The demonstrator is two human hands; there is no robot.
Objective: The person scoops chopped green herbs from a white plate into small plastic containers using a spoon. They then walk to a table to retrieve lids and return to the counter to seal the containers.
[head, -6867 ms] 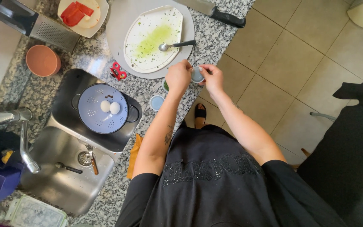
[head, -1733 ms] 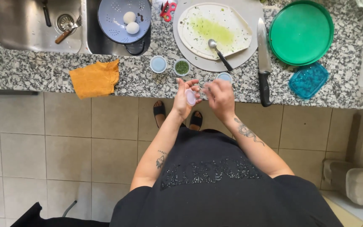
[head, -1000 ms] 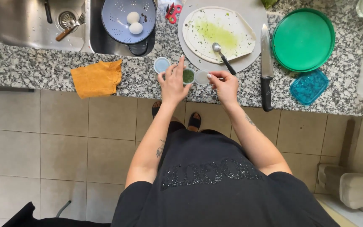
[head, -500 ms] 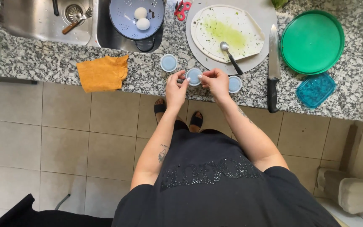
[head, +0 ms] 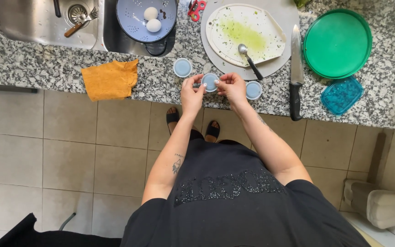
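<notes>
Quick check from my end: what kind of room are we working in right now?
Most likely a home kitchen. A speckled granite counter holds a steel sink, a colander with two eggs and a knife. Both hands, left hand and right hand, hold a small blue lid at the counter's edge.

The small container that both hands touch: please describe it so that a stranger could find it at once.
On the granite counter, look just below the grey board carrying the green-smeared plate. Three small round light-blue containers sit there in a row. It is the middle small container, the only one pinched between the left hand and the right hand.
</notes>
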